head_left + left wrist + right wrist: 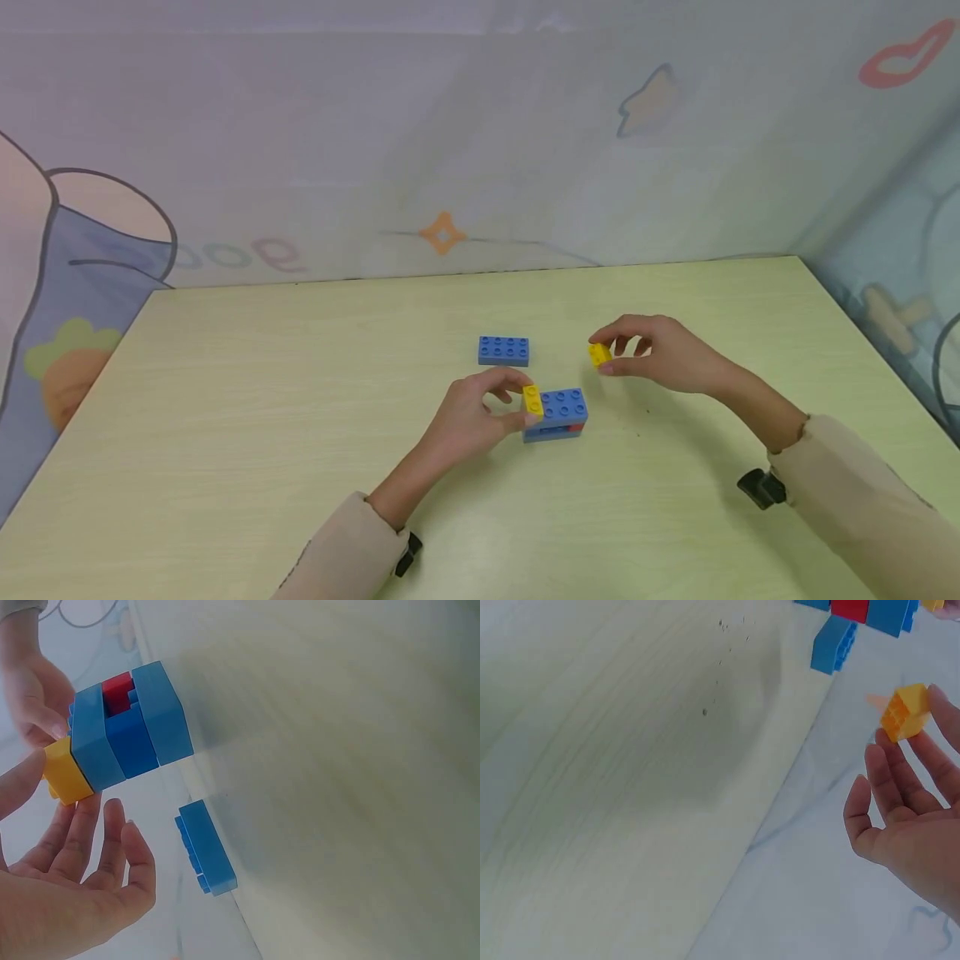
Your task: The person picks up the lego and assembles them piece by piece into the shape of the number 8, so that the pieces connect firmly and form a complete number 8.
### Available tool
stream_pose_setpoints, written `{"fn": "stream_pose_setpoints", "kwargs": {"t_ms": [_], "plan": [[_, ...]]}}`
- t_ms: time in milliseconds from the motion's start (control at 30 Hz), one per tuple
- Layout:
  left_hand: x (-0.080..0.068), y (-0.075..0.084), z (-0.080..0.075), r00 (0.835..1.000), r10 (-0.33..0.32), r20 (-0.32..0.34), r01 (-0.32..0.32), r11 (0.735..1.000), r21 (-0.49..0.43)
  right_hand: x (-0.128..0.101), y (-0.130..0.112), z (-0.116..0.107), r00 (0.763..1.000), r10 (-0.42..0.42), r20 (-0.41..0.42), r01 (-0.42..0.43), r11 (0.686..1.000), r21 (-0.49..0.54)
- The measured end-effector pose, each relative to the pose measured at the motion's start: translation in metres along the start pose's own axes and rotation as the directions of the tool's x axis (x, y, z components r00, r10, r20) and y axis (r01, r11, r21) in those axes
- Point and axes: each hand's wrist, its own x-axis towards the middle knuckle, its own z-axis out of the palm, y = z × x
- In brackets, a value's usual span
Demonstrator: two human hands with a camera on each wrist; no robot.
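Where the pale yellow-green table (pixel 300 433) meets the far wall, a cartoon-printed backdrop (pixel 375 150) rises behind it and a bluish printed panel (pixel 900 267) closes off the 3 o'clock side. The tabletop's back edge runs straight across at 12 o'clock, and its left edge slants toward 7 o'clock.

Near the table's centre stands a block stack (pixel 558 414), blue on top with a red piece showing in its lower layers. The left hand (pixel 472 417) pinches a yellow brick (pixel 532 401) between thumb and fingertips, holding it against the stack's 9 o'clock end. From the stack's 11 o'clock, a little apart, a loose blue brick (pixel 503 351) lies flat on the table. At the stack's 1 o'clock, the right hand (pixel 660 354) pinches a small yellow block (pixel 599 354) at its fingertips, lifted off the surface; the right wrist view shows the block's hollow underside.

Bare tabletop stretches wide toward 9 o'clock and along the near edge at 6 o'clock, with less room at 3 o'clock before the table's right edge.
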Motion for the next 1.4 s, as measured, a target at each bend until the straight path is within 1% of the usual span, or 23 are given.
{"fn": "stream_pose_setpoints", "kwargs": {"t_ms": [167,300,433,633,767,933,1400], "plan": [[0.000,0.000,0.001,1.000,-0.001,-0.007,0.001,1.000,0.000,-0.007,-0.009,0.005,0.999,-0.012,0.037,0.010,0.999,0.045],[0.000,0.000,0.001,1.000,-0.004,-0.010,0.004,1.000,0.001,-0.010,-0.014,0.011,0.998,-0.029,0.050,0.026,0.998,0.063],[0.000,0.000,0.001,1.000,-0.002,-0.010,0.002,1.000,0.007,-0.013,-0.016,0.015,0.998,-0.042,0.048,0.037,0.995,0.088],[0.001,-0.001,0.000,1.000,0.004,-0.008,-0.004,1.000,0.009,-0.017,-0.018,0.024,0.999,-0.032,0.031,0.028,0.994,0.110],[0.001,0.000,0.000,1.000,0.009,-0.006,-0.009,1.000,0.012,-0.020,-0.019,0.028,0.999,-0.045,0.001,0.045,0.994,0.104],[0.001,0.000,0.000,1.000,0.006,-0.007,-0.006,1.000,0.017,-0.022,-0.022,0.030,0.998,-0.052,-0.020,0.053,0.996,0.066],[0.001,0.001,-0.001,1.000,0.015,-0.005,-0.015,1.000,0.025,-0.021,-0.023,0.030,0.996,-0.090,-0.019,0.090,0.996,-0.003]]}}
